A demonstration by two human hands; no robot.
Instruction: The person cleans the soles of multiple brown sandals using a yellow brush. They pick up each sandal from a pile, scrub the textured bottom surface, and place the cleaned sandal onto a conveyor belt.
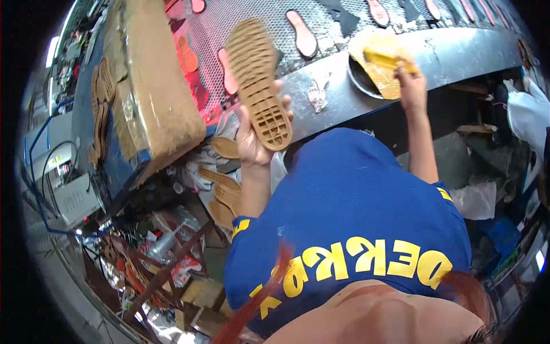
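While I scan left to right: 1 cardboard box (pixel 152 86) by the belt's (pixel 458 49) left end, 3 loose soles (pixel 220 186) below it; left hand (pixel 255 140) clamped on 1 tan sole (pixel 258 80), tread up; right hand (pixel 411 86) gripping 1 yellow brush (pixel 385 58) over a glue tin (pixel 358 77) at the belt's near edge.

Left hand (pixel 255 137) w/ tan sole (pixel 258 83) fills the gap btwn cardboard box (pixel 152 97) and body. Box blocks far left. Metal rim (pixel 458 51) of surface open btwn the hands. Right hand (pixel 411 86) at glue pot (pixel 369 77). Mesh belt (pixel 344 17) behind dotted w/ insoles; gaps btwn them narrow.
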